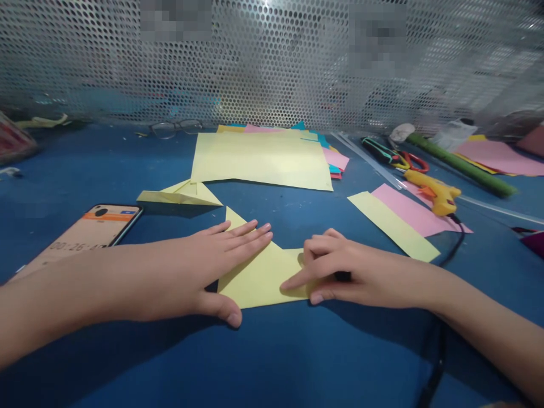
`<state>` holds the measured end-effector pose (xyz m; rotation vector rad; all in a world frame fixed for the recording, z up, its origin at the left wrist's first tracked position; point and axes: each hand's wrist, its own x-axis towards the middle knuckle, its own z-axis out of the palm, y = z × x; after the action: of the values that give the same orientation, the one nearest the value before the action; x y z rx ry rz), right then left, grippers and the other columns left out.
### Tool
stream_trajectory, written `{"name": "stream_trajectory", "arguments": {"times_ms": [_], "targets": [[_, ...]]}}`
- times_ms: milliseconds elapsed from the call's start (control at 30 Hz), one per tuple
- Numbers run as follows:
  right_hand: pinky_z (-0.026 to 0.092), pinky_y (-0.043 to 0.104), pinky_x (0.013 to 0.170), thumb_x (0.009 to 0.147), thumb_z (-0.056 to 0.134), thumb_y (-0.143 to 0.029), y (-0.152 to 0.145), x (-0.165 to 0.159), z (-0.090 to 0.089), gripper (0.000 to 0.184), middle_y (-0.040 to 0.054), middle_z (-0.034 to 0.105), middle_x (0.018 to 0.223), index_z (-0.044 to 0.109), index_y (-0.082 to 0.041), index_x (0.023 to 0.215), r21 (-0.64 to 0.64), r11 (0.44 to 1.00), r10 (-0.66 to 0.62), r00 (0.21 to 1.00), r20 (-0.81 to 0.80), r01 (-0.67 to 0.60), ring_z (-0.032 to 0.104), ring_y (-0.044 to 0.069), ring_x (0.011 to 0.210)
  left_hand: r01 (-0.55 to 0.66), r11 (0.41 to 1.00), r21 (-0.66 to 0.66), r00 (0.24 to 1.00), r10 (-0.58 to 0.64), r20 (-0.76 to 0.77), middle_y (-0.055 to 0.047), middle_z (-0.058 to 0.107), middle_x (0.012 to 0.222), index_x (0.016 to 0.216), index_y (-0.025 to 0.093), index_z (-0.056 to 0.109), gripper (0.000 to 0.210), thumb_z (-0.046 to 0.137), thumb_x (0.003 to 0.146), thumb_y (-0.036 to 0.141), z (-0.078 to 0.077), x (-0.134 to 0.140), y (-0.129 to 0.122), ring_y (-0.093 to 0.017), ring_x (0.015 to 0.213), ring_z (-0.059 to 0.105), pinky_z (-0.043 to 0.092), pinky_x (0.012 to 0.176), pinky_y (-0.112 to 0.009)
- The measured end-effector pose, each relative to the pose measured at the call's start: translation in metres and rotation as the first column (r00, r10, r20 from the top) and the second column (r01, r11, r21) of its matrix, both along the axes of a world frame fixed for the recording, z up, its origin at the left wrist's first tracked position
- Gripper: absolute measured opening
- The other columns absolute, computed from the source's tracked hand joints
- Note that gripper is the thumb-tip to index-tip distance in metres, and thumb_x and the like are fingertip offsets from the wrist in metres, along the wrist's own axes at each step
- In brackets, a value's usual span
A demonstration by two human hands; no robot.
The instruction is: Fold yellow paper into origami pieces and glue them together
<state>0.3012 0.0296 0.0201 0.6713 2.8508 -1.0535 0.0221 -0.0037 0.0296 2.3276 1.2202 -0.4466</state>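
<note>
A folded sheet of yellow paper (pixel 259 275) lies on the blue table between my hands, one corner pointing up at its far left. My left hand (pixel 191 272) rests flat across its left side, fingers stretched out, with the thumb near the front edge. At the paper's right end is my right hand (pixel 335 266); its index finger presses on the sheet, the thumb sits at the near edge and the other fingers are curled. The right end of the sheet is hidden under that hand. Just beyond my left hand stands a folded yellow paper piece (pixel 182 194).
A phone (pixel 102 226) showing a timer lies left. Behind are yellow sheets (pixel 259 158) over coloured paper, and eyeglasses (pixel 176 129). To the right are a yellow strip (pixel 395 226), pink paper (pixel 414 209), a corded yellow glue gun (pixel 436 192) and red-handled scissors (pixel 416 162). A perforated metal screen (pixel 272 68) closes the back.
</note>
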Motion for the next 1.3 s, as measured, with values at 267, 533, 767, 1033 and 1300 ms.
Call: {"name": "stream_trajectory", "arguments": {"times_ms": [267, 533, 767, 1033, 1300], "targets": [[0.037, 0.043, 0.099, 0.100, 0.057, -0.029, 0.002, 0.011, 0.016, 0.038, 0.0004, 0.055, 0.099, 0.064, -0.043, 0.135, -0.034, 0.995, -0.085, 0.985, 0.150, 0.091, 0.058, 0.020, 0.098, -0.010, 1.000, -0.001, 1.000, 0.010, 0.001, 0.002, -0.002, 0.168, 0.158, 0.042, -0.004, 0.104, 0.067, 0.087, 0.068, 0.005, -0.005, 0.001, -0.034, 0.154, 0.004, 0.025, 0.120, -0.056], [0.047, 0.039, 0.092, 0.096, 0.062, -0.033, 0.011, 0.027, 0.020, 0.048, 0.0018, 0.057, 0.109, 0.057, -0.043, 0.143, -0.073, 0.994, -0.066, 0.982, 0.178, 0.080, 0.060, 0.020, 0.094, 0.034, 0.999, -0.003, 0.999, -0.034, 0.019, 0.004, -0.004, 0.169, 0.158, 0.043, -0.005, 0.109, 0.068, 0.082, 0.073, 0.004, -0.014, 0.004, -0.032, 0.155, 0.003, 0.027, 0.120, -0.053], [0.037, 0.062, 0.108, 0.085, 0.072, -0.057, 0.004, 0.018, 0.017, 0.066, 0.0060, 0.062, 0.122, 0.052, -0.041, 0.147, 0.026, 0.985, -0.174, 0.970, 0.171, 0.172, 0.057, 0.034, 0.123, 0.072, 0.991, 0.112, 0.997, -0.072, -0.007, -0.001, -0.003, 0.169, 0.160, 0.035, 0.000, 0.098, 0.053, 0.090, 0.076, -0.001, -0.002, -0.006, -0.036, 0.155, 0.006, 0.024, 0.120, -0.057], [0.034, 0.054, 0.101, 0.087, 0.073, -0.054, -0.012, 0.000, 0.009, 0.044, 0.0026, 0.063, 0.102, 0.067, -0.030, 0.123, 0.142, 0.959, -0.256, 0.965, 0.057, 0.246, 0.062, 0.027, 0.101, 0.066, 0.951, 0.303, 0.997, -0.073, 0.013, -0.010, -0.003, 0.170, 0.160, 0.029, 0.025, 0.078, 0.050, 0.097, 0.067, -0.014, 0.017, -0.011, -0.046, 0.152, 0.018, 0.026, 0.115, -0.066], [0.033, 0.044, 0.088, 0.091, 0.067, -0.054, -0.031, -0.022, -0.003, 0.032, 0.0034, 0.059, 0.104, 0.062, -0.025, 0.106, 0.255, 0.880, -0.410, 0.912, -0.021, 0.401, 0.054, 0.026, 0.099, 0.008, 0.944, 0.329, 1.000, -0.006, -0.007, -0.014, 0.020, 0.168, 0.160, 0.032, 0.027, 0.070, 0.042, 0.100, 0.066, -0.016, 0.030, -0.018, -0.045, 0.147, 0.030, 0.033, 0.110, -0.068]]}}
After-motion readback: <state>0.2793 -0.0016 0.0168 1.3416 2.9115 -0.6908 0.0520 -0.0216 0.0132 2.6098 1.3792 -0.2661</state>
